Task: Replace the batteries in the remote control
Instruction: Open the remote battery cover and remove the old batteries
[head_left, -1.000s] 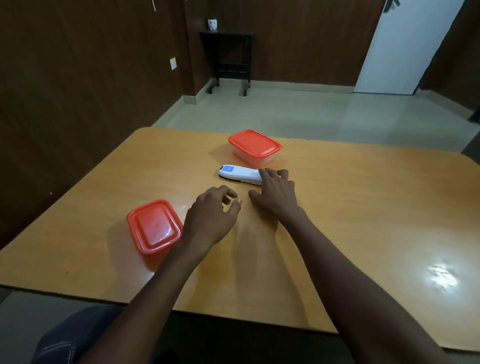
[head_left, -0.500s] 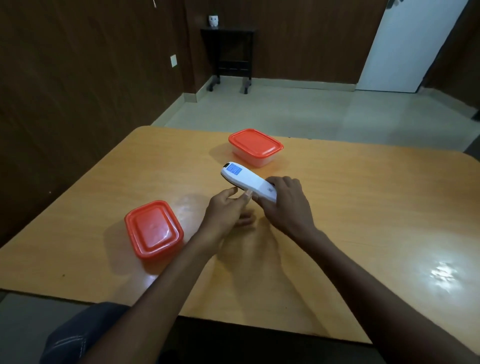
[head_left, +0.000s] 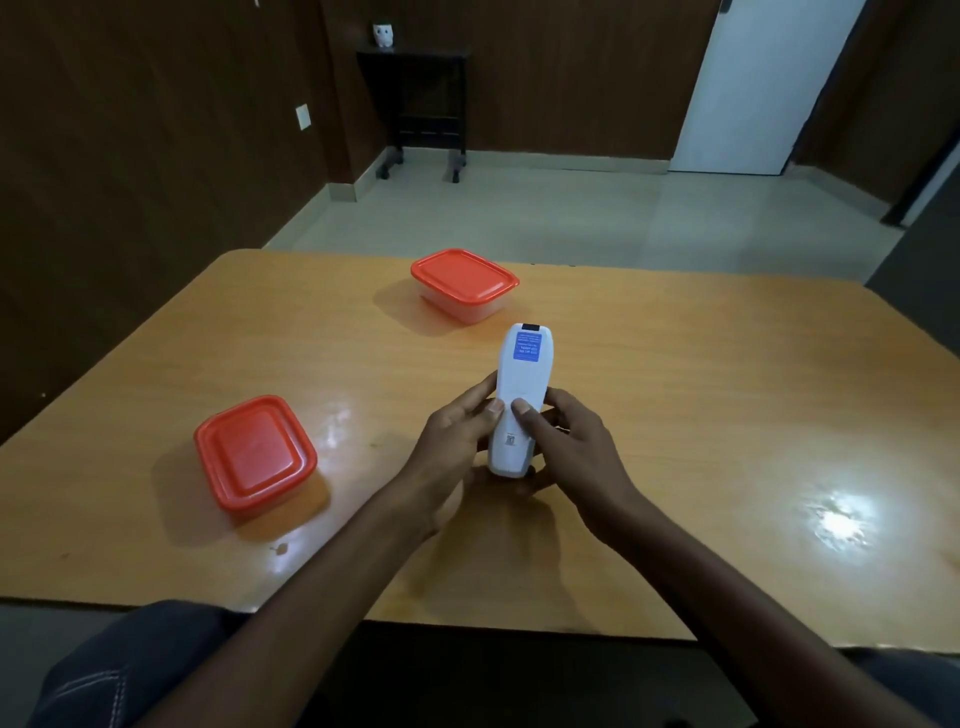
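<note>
Pressing both thumbs on its back, the fingers (head_left: 524, 415) of the left hand (head_left: 452, 447) and right hand (head_left: 576, 447) pinch the remote control (head_left: 519, 395) above the desk (head_left: 675, 415), its long axis pointing away, near end between both palms.

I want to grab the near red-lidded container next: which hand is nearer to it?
Left. The left hand grips the remote just right of the near container; the right hand holds the remote's far side, farther away.
</note>
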